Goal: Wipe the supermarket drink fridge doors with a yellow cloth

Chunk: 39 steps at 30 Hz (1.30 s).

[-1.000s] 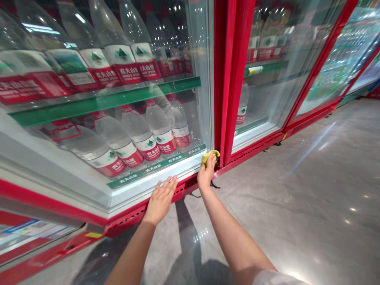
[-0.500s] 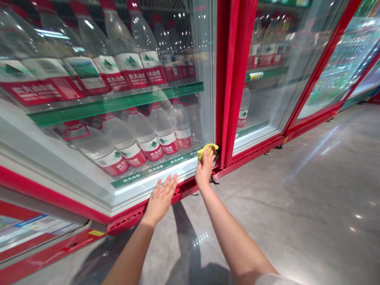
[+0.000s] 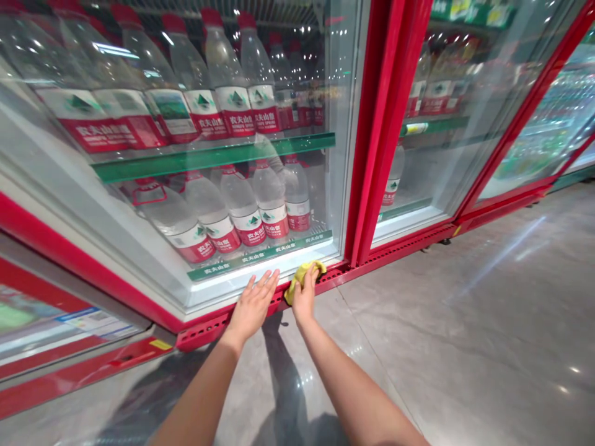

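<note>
My right hand (image 3: 304, 298) grips a crumpled yellow cloth (image 3: 297, 282) against the red bottom edge of a glass-door display fridge (image 3: 379, 124). To its left, my left hand (image 3: 253, 306) lies flat with fingers stretched out, resting on the lower door frame. Behind the glass, large water bottles (image 3: 253, 226) with red and white labels stand on the bottom level. More bottles (image 3: 239, 105) with red caps fill the shelf above. The part of the cloth under my right fingers is hidden.
A second red-framed fridge (image 3: 450, 220) stands to the right, with further coolers beyond it. At the lower left is another red unit (image 3: 93, 371) with a yellow sticker. Grey shiny floor (image 3: 465, 347) runs along the fridges.
My right hand has moved the yellow cloth left and down, from the door's lower right corner to its bottom edge nearer my left hand. My left hand stays spread on the frame.
</note>
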{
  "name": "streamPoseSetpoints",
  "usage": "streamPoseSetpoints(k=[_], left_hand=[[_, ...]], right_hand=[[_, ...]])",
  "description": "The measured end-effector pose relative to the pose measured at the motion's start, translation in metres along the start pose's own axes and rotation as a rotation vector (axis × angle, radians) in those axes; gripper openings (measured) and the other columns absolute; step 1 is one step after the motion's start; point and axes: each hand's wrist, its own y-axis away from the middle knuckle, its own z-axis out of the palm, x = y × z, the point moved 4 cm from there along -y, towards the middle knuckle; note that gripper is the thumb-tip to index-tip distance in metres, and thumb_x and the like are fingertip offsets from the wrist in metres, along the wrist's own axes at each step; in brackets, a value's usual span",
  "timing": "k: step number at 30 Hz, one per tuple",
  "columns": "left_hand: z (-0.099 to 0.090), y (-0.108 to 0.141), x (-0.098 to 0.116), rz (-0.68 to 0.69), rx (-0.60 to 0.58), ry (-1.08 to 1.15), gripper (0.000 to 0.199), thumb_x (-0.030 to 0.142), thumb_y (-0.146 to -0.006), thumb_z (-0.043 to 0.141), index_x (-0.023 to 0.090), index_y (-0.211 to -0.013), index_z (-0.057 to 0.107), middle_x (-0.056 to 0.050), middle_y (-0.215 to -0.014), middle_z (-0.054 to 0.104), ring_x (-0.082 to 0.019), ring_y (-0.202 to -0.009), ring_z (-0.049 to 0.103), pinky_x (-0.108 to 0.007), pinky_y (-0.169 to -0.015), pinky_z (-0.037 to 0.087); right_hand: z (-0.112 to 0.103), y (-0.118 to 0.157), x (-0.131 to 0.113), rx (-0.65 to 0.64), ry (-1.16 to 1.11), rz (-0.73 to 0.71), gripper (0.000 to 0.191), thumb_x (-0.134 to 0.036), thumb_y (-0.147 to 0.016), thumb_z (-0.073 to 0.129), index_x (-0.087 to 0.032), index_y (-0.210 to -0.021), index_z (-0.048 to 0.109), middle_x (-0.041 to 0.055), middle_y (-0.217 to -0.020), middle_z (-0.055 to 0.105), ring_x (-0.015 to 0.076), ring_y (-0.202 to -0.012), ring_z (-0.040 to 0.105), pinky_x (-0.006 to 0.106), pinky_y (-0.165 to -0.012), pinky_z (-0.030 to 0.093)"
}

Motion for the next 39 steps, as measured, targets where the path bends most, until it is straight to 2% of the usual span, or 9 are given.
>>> streamPoseSetpoints(k=[7,13,15,19,22,27,31,36,39], left_hand=[[-0.008,0.021,-0.012,0.043,-0.042,-0.030,0.081,0.002,-0.079,0.043,0.015,-0.158,0.031,-0.007,-0.164,0.032,-0.020,-0.155,0.022,-0.048,-0.127,0.020],[-0.006,0.040,-0.022,0.094,-0.049,-0.035,0.084,0.003,-0.081,0.041,0.021,-0.161,0.021,-0.004,-0.163,0.036,-0.017,-0.152,0.028,-0.044,-0.127,0.020],[-0.004,0.044,-0.023,0.082,-0.051,-0.025,0.085,0.004,-0.081,0.041,0.022,-0.161,0.019,-0.004,-0.162,0.037,-0.017,-0.152,0.029,-0.044,-0.127,0.020],[-0.006,0.051,-0.027,0.053,-0.037,-0.004,0.087,0.003,-0.080,0.042,0.024,-0.161,0.019,-0.002,-0.163,0.036,-0.017,-0.153,0.028,-0.045,-0.127,0.020],[-0.010,0.053,-0.031,0.025,-0.010,-0.009,0.086,0.001,-0.079,0.041,0.023,-0.160,0.025,-0.003,-0.163,0.036,-0.018,-0.152,0.028,-0.046,-0.127,0.021],[-0.007,0.054,-0.032,-0.026,-0.017,-0.010,0.081,0.001,-0.080,0.042,0.020,-0.158,0.030,-0.005,-0.162,0.036,-0.019,-0.153,0.027,-0.047,-0.127,0.021],[-0.006,0.056,-0.031,-0.022,-0.052,-0.018,0.075,0.002,-0.084,0.040,0.017,-0.157,0.033,-0.005,-0.164,0.032,-0.019,-0.154,0.023,-0.046,-0.128,0.016],[-0.010,0.062,-0.038,-0.032,-0.053,-0.025,0.078,0.003,-0.085,0.042,0.017,-0.160,0.024,-0.005,-0.165,0.030,-0.019,-0.156,0.018,-0.047,-0.128,0.015],[-0.008,0.068,-0.038,-0.042,-0.040,-0.024,0.080,0.002,-0.085,0.041,0.018,-0.161,0.020,-0.005,-0.165,0.029,-0.018,-0.156,0.018,-0.046,-0.128,0.015]], right_hand=[[-0.039,-0.049,0.012,0.101,0.012,0.058,0.080,-0.013,-0.085,0.034,-0.007,-0.161,0.011,0.0219,-0.167,0.016,0.0256,-0.158,0.005,0.052,-0.123,0.018],[0.006,0.015,-0.014,-0.094,0.038,-0.111,0.074,-0.016,-0.087,0.042,-0.014,-0.159,0.026,0.0203,-0.166,0.023,0.0304,-0.156,0.016,0.053,-0.119,0.029],[0.004,0.021,-0.014,-0.143,0.091,-0.180,0.075,-0.013,-0.085,0.043,-0.019,-0.159,0.030,0.0169,-0.166,0.024,0.0307,-0.156,0.015,0.054,-0.119,0.030],[-0.034,-0.027,-0.010,0.035,0.164,-0.140,0.083,-0.009,-0.081,0.037,-0.018,-0.161,0.020,0.0160,-0.166,0.023,0.0311,-0.156,0.011,0.058,-0.120,0.026],[-0.039,-0.052,-0.022,0.093,0.168,-0.155,0.086,-0.008,-0.082,0.034,-0.016,-0.163,0.006,0.0173,-0.168,0.014,0.0317,-0.157,0.003,0.061,-0.120,0.022],[-0.014,-0.008,-0.032,-0.132,0.332,-0.483,0.078,-0.007,-0.080,0.044,-0.027,-0.155,0.039,0.0110,-0.165,0.029,0.0365,-0.156,0.009,0.061,-0.118,0.027],[-0.029,-0.002,-0.010,-0.276,0.440,-0.607,0.065,-0.005,-0.082,0.043,-0.032,-0.138,0.062,0.0077,-0.149,0.052,0.0327,-0.151,0.026,0.057,-0.117,0.031],[-0.035,-0.030,-0.024,0.003,0.400,-0.488,0.074,-0.008,-0.084,0.036,-0.021,-0.157,0.035,0.0168,-0.164,0.028,0.0373,-0.155,0.013,0.064,-0.113,0.032],[-0.016,-0.010,-0.038,-0.071,0.479,-0.579,0.074,-0.008,-0.086,0.040,-0.027,-0.157,0.034,0.0149,-0.162,0.033,0.0391,-0.154,0.013,0.066,-0.113,0.031]])
